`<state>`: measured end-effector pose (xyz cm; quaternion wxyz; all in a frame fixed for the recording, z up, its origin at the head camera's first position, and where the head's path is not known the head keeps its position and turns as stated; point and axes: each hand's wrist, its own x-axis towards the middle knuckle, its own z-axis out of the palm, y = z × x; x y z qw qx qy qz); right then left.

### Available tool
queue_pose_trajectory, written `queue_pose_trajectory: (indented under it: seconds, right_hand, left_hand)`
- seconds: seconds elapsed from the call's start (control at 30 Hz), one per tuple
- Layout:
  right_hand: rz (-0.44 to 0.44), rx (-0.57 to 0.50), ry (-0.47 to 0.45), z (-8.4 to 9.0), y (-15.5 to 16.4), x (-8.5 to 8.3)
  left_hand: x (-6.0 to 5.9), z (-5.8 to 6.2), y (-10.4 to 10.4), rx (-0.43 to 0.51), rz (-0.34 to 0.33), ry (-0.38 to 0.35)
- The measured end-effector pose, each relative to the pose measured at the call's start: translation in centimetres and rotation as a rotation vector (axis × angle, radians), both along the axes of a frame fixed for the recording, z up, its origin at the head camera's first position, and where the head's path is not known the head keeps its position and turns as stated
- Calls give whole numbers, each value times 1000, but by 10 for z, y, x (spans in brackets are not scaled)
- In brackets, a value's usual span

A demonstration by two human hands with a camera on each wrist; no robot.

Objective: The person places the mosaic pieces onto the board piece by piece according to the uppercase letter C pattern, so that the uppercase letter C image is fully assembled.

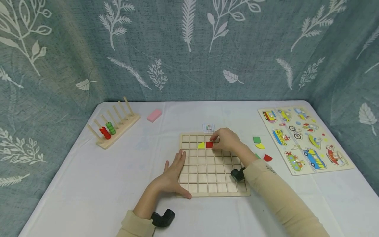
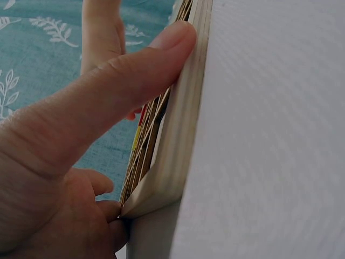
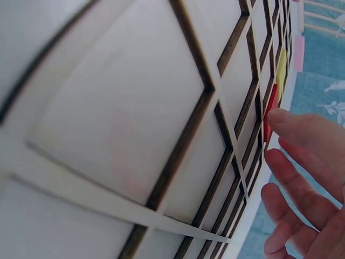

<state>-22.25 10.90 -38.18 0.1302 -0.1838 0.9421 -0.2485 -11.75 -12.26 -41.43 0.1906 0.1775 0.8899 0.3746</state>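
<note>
A wooden grid board [image 1: 211, 169] lies on the white table in front of me. My left hand [image 1: 170, 177] rests spread at its near left corner, thumb on the front rim and fingers along the left side. In the left wrist view the thumb [image 2: 145, 70] lies straight over the board's edge [image 2: 180, 135]. At the board's far part, my right hand [image 1: 226, 140] pinches a red square [image 1: 209, 144] at its right edge, over a cell. Just left of it, a yellow quarter-round piece [image 1: 201, 145] sits in a cell. Thumb and red square [image 3: 271, 113] meet in the right wrist view.
A small printed card [image 1: 208, 128] lies behind the board. To the right are a green square [image 1: 256, 140], a yellow piece [image 1: 260, 146], a red piece [image 1: 267, 158] and vehicle puzzle boards [image 1: 299, 144]. At left stand a peg rack with beads [image 1: 118, 130] and a pink block [image 1: 154, 115].
</note>
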Motion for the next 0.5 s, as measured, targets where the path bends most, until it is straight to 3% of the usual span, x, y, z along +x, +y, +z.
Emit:
queue_pose_trajectory:
  seconds: [0.5]
  right_hand:
    - [-11, -30, -7, 3, 9, 4]
  left_hand:
    - [0, 0, 0, -5, -3, 6]
